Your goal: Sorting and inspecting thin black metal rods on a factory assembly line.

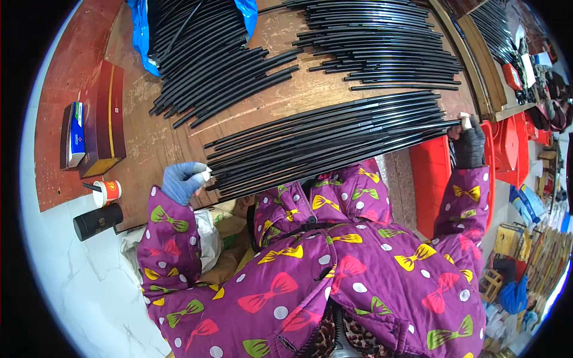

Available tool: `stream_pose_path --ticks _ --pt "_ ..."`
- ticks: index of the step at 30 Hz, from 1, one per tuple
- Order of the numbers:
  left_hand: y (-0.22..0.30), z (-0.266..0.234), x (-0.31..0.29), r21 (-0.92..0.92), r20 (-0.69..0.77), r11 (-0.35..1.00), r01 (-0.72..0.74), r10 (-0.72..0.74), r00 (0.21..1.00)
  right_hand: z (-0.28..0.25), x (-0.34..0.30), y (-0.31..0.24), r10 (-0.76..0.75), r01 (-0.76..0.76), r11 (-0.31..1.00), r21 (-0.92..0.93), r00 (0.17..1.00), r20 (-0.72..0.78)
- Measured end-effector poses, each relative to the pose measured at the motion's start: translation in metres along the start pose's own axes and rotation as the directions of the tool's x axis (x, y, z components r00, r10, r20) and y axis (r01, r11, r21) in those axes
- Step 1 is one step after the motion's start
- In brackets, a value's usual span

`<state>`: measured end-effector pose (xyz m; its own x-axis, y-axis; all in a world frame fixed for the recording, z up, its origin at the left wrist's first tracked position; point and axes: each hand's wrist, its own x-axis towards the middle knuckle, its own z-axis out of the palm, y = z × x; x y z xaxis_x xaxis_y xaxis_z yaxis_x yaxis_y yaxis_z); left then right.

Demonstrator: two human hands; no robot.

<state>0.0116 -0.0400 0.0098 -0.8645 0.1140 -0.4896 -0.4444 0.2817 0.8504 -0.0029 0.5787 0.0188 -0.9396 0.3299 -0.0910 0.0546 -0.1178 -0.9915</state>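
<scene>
Black rod (pixel 431 126): thin, straight, glossy, right end poking past the row of similar black rods (pixel 310 136) at the near table edge; row roughly parallel, ends uneven, shiny highlights, slight fanning. Right hand (pixel 469 145), dark grey glove with white fingertip, pinches the rod's right end. Left hand (pixel 181 182), pale blue glove with white fingertips, thumb and finger brought together at the row's left ends; can't tell if anything's gripped. Beyond on the brown table (pixel 271 101): two more rod piles, left one (pixel 209 80) partly in blue plastic (pixel 141 37), right one (pixel 382 51) bare.
</scene>
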Motion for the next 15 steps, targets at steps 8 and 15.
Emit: stream_pose_path --ticks 8,15 --pt "0.004 0.012 0.003 0.131 -0.054 0.991 -0.024 0.031 0.998 -0.020 0.023 0.014 -0.058 0.025 0.870 -0.492 0.997 -0.053" --pt "0.015 0.014 -0.007 0.325 -0.057 0.940 -0.105 0.130 0.990 0.110 0.032 -0.015 -0.240 0.528 0.242 -0.814 0.846 0.477"
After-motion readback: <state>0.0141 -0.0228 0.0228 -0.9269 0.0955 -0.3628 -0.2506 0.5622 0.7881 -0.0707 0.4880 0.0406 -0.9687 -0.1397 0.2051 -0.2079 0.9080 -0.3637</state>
